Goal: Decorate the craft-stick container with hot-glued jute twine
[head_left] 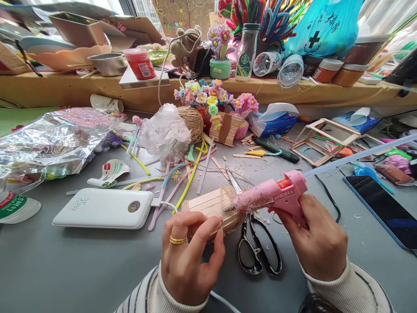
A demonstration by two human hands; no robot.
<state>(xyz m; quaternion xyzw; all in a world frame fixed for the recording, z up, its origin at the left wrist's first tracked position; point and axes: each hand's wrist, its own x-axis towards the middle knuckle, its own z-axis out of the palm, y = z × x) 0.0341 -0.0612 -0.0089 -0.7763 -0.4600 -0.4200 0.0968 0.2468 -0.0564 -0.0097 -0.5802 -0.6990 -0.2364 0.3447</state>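
Observation:
My left hand (187, 254), with a gold ring on one finger, is closed around a small pot made of wooden craft sticks (211, 208) wrapped in jute twine. My right hand (317, 241) grips a pink hot glue gun (276, 195), whose nozzle touches the twine band on the pot. A translucent glue stick (358, 156) juts out of the gun's back toward the right. Black-handled scissors (257, 248) lie on the grey table (81, 269) just beneath both hands.
A white power bank (104, 208) lies at left beside a foil bag (52, 139). Pipe cleaners (192, 174), a twine ball (192, 124), pipe-cleaner flowers (211, 98), a stick frame (322, 139) and a phone (384, 208) crowd the table. A cluttered shelf (65, 87) runs behind.

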